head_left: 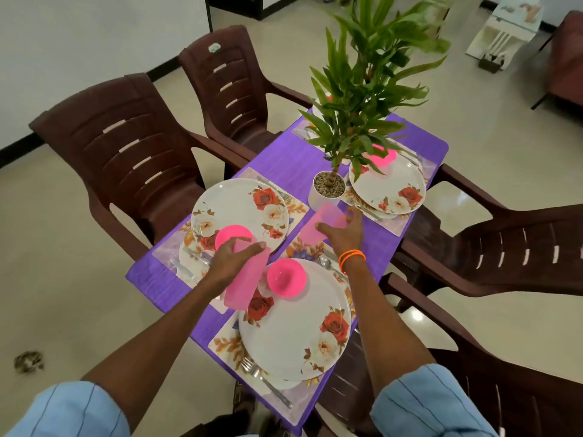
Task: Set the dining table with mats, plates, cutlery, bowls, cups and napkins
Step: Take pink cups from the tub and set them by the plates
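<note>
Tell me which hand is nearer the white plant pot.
Right. The right hand, holding a pink cup, is just below the white plant pot, almost at its base. The left hand grips another pink cup farther off, beside the left plate.

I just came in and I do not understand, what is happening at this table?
A person is setting the purple table. Each hand holds a pink cup: the left hand grips one cup above the near plate, and the right hand holds another cup beside the plant pot. Mats, flowered plates, cutlery and pink bowls are already laid.
</note>
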